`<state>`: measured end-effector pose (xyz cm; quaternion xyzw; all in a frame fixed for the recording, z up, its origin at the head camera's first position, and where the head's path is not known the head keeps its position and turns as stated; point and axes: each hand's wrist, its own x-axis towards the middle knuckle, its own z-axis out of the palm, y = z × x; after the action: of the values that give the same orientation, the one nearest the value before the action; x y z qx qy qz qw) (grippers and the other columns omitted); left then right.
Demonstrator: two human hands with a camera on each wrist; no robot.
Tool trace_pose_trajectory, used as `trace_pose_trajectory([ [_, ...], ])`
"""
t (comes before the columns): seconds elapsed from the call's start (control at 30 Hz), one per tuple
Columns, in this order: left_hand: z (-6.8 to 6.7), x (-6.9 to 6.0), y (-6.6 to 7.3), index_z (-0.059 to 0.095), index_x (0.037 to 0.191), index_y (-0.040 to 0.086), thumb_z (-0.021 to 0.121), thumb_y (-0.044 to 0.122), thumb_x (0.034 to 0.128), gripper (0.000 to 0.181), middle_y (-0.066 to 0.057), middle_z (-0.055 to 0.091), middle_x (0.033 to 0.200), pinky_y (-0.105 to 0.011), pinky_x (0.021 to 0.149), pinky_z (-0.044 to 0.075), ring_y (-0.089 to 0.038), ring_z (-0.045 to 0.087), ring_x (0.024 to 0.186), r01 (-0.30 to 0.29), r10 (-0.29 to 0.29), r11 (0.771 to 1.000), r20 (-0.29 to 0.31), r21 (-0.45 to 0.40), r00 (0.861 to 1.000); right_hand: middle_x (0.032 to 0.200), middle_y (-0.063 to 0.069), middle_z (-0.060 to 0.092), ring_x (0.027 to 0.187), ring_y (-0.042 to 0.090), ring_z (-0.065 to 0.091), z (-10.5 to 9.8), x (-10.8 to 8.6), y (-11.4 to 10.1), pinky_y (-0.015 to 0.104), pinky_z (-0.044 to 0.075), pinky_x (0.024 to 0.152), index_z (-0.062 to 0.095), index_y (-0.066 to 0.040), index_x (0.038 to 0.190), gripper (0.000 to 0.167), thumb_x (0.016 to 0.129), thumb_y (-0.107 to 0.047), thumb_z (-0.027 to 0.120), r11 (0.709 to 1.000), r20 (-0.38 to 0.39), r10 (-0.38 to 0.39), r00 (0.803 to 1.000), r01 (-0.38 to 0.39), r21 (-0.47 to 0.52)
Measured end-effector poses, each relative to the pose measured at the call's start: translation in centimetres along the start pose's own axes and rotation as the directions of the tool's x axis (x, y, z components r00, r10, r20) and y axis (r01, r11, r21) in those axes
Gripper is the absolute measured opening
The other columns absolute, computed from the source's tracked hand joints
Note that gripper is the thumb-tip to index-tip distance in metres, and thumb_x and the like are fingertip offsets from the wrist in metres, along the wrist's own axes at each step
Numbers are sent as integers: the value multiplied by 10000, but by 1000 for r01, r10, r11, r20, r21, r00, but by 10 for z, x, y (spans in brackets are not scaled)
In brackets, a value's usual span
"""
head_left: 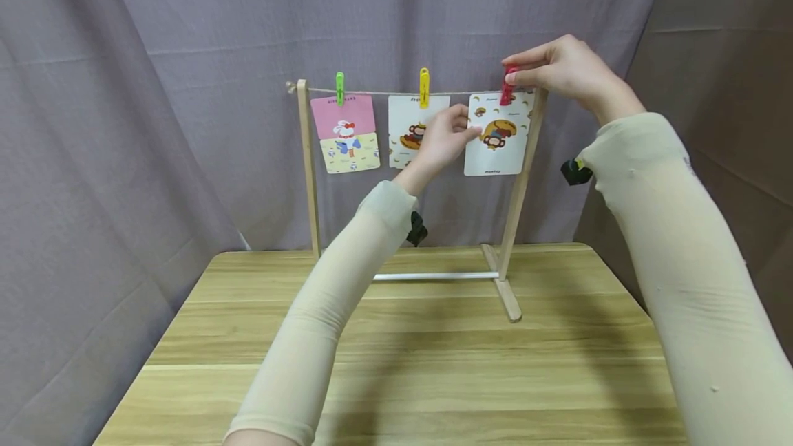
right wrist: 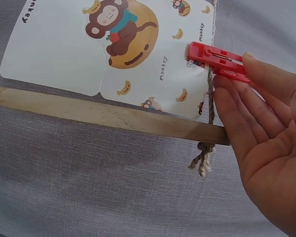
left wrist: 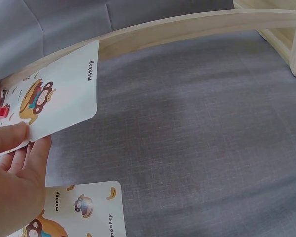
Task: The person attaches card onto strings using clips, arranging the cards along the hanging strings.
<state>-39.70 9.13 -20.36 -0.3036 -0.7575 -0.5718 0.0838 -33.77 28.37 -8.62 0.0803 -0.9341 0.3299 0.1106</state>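
Note:
A white monkey card (head_left: 493, 150) hangs at the right end of a twine line (right wrist: 210, 94). My left hand (head_left: 441, 137) pinches its left edge between thumb and fingers, as the left wrist view shows. At the card's top, a red clothespin (right wrist: 219, 59) sits over the twine and the card's edge. The thumb and fingers of my right hand (head_left: 573, 76) pinch the clothespin's upper end. Behind my left hand, a second monkey card (head_left: 403, 115) hangs from a yellow clothespin (head_left: 424, 88), partly covered by that hand.
A pink and yellow rabbit card (head_left: 345, 133) hangs at the left from a green clothespin (head_left: 340, 88). Wooden posts (head_left: 308, 171) hold the twine, and a white rod (head_left: 440, 276) joins them low down. The stand is on a wooden table (head_left: 471, 370) before a grey curtain (head_left: 204, 88).

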Motion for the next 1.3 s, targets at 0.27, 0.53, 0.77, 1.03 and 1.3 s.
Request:
trace_pose_trajectory([
  [0.27, -2, 0, 0, 622, 1132, -5, 677, 87, 973, 192, -120, 720, 1019, -207, 799, 524, -180, 679, 959, 0, 0, 1000, 12, -6, 1000, 1473, 99, 524, 1352, 248, 435, 1, 1, -1, 512, 215, 1196, 547, -131, 1450, 586, 960, -425, 676, 1000, 8, -3, 1000, 3, 8],
  [0.53, -3, -1, -3, 607, 1173, -24, 653, 73, 986, 216, -141, 714, 1026, -245, 752, 544, -172, 666, 900, 22, -21, 999, 24, -48, 999, 1504, 115, 485, 1346, 256, 425, 1, 2, -2, 515, 193, 1201, 504, -116, 1481, 612, 972, -422, 656, 1000, 31, -5, 1000, 5, 7],
  [0.77, -3, -1, -6, 596, 1207, -40, 647, 54, 985, 246, -160, 708, 1045, -243, 743, 532, -170, 653, 897, 38, -37, 996, 13, -80, 999, 1523, 120, 458, 1397, 264, 385, 3, 2, -3, 509, 179, 1207, 482, -104, 1493, 622, 978, -411, 648, 1000, 42, -8, 999, 8, 10],
  [1.03, 5, -8, -24, 609, 1148, -52, 652, 49, 978, 201, -173, 701, 971, -226, 686, 487, -156, 597, 780, 22, -19, 994, 37, -104, 999, 1521, 113, 463, 1385, 277, 388, 1, 3, -2, 541, 145, 1206, 456, -133, 1513, 644, 977, -443, 635, 1000, 41, 16, 999, -17, 14],
  [1.3, 26, -29, -44, 615, 1186, -47, 654, 50, 977, 234, -196, 723, 1029, -282, 777, 546, -227, 667, 866, 53, -46, 991, 56, -123, 997, 1464, 95, 524, 1270, 199, 502, 4, 1, 0, 515, 191, 1203, 454, -114, 1512, 651, 978, -440, 636, 1000, 22, -9, 1000, 8, 25],
])
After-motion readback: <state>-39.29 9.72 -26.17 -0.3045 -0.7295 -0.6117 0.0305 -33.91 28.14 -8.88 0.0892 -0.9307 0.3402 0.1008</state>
